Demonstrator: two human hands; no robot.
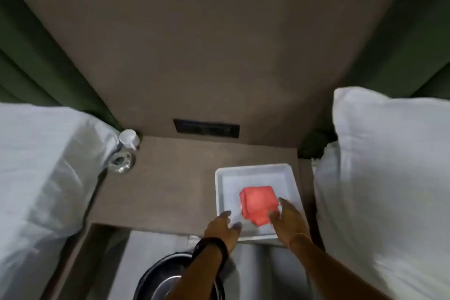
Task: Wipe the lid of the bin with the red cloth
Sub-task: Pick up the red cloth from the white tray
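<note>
Apparently wiping has not begun: the right hand [288, 218] is closing its fingers on the folded red cloth [258, 204] in the white tray [220, 192]. Beside it the left hand [222, 226] rests open on the tray's near edge, while the bin [160, 280] waits below both wrists, its lid untouched.

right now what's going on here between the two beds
A person is reaching with both hands into a white tray on the bedside table. The right hand touches the folded red cloth; whether it is gripped is unclear. The left hand rests open at the tray's near edge. The bin on the floor below is untouched.
</note>
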